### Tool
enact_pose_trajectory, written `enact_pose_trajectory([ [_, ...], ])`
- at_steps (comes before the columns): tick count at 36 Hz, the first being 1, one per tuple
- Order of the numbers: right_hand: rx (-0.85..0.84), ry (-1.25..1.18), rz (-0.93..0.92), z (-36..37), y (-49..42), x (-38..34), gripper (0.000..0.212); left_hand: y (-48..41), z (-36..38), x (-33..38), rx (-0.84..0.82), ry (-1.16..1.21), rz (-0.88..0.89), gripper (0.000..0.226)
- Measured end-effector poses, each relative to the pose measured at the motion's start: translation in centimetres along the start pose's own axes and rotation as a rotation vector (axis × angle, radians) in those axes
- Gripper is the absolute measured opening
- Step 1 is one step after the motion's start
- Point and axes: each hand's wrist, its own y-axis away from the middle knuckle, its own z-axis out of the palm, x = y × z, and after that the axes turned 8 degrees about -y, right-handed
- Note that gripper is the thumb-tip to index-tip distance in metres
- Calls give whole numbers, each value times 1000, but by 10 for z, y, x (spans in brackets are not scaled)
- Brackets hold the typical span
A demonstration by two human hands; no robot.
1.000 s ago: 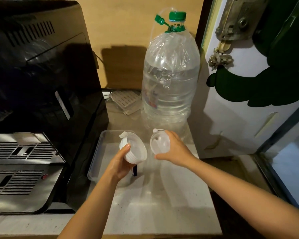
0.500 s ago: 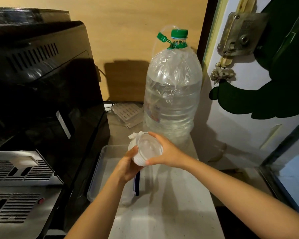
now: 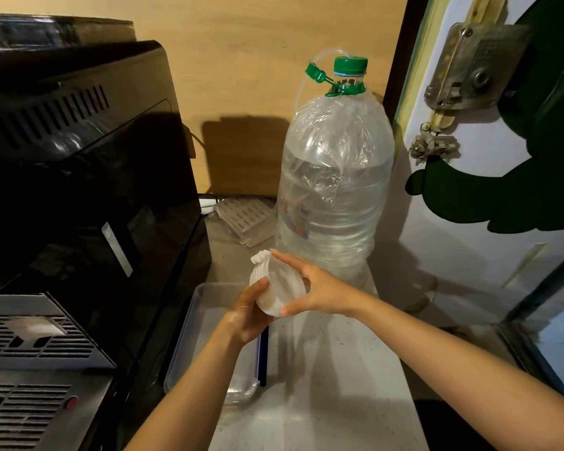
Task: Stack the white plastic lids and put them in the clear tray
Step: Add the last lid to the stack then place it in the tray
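Both hands meet above the far end of the clear tray (image 3: 189,323), closed together around a stack of white plastic lids (image 3: 275,284). The left hand (image 3: 249,315) cups the stack from below and from the near side, its thumb pressed on the left edge; the right hand (image 3: 319,289) clasps it from the right, forefinger laid over the top edge and thumb under the lower rim. The stack is held in the air, tilted so that its open face turns toward the right hand (small tabs stick out at its upper left). The tray lies on the pale worktop (image 3: 332,379) just beside a black machine (image 3: 88,196), a dark blue clip along its right edge. Behind the hands stands a large water bottle (image 3: 334,193) with a green cap, upright and wrapped in loose clear film. To its left, a slotted white plastic piece (image 3: 245,219) lies flat near the wall.
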Motion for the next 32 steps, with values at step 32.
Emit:
enact_pose_trajectory([
  [32, -49, 8, -41, 0, -30, -10, 74, 3, -18, 21, 218, -382, 104, 95],
])
